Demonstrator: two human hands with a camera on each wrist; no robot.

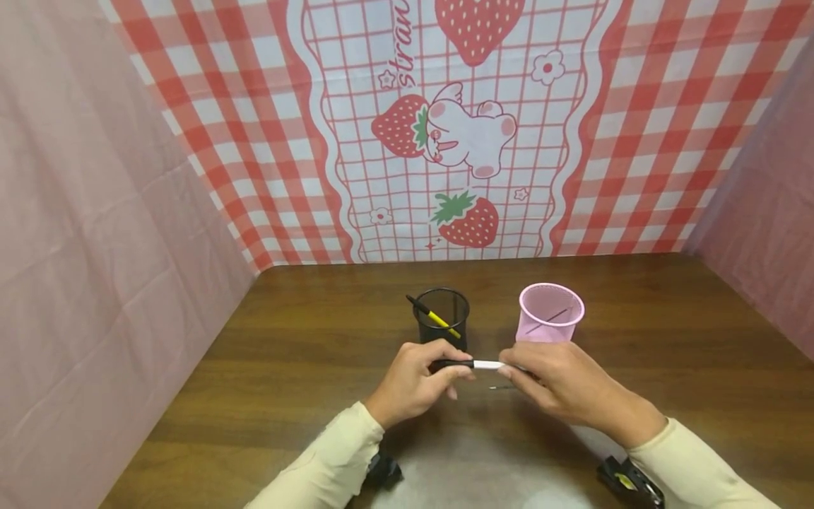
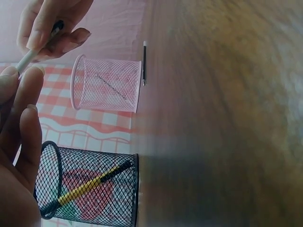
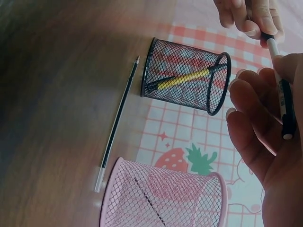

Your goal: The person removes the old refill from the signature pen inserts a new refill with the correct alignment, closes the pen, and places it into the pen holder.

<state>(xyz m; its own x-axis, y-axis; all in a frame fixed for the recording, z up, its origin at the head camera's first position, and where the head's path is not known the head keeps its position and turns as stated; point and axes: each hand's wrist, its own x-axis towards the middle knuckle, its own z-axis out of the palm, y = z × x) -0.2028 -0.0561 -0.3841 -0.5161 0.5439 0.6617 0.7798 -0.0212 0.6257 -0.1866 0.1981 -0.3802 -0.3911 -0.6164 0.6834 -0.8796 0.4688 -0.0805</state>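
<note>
Both hands hold a white-and-black pen [image 1: 488, 365] level above the table, one at each side of it. My left hand [image 1: 416, 382] pinches its black end between thumb and fingers. The white barrel is pinched by my right hand [image 1: 566, 382]; in the right wrist view the pen's other black end [image 3: 287, 118] runs back along that palm. Beneath the hands, on the tabletop, lies a thin pen refill [image 3: 118, 118] with a dark tube and a clear end. Fingers cover part of the pen in the head view.
Behind the left hand stands a black mesh pen cup [image 1: 443, 290] holding a yellow-and-black pen [image 3: 184, 79]. Behind the right hand is a pink mesh cup [image 1: 552, 325] with a thin dark stick [image 2: 111, 87] inside. A strawberry-print cloth [image 1: 470, 141] hangs at the table's [image 1: 305, 311] far edge.
</note>
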